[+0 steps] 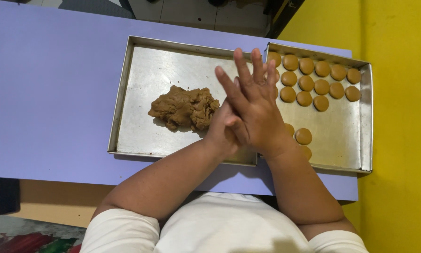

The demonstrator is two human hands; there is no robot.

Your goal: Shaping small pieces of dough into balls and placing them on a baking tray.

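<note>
Right hand (257,110) lying flat over left hand (225,129), palms pressing together, right fingers (242,70) stretching out straight; anything between palms hiding from view. Hands hovering above seam of two trays. One brown dough lump (184,108) sitting in left shallow steel rectangular tray (140,84), just beside left hand. Right steel tray (355,140) holding about seventeen round flat brown dough discs (321,86) in rows, some hiding under hands. Both trays resting on lilac table (46,93); yellow wall (402,140) standing right.
</note>
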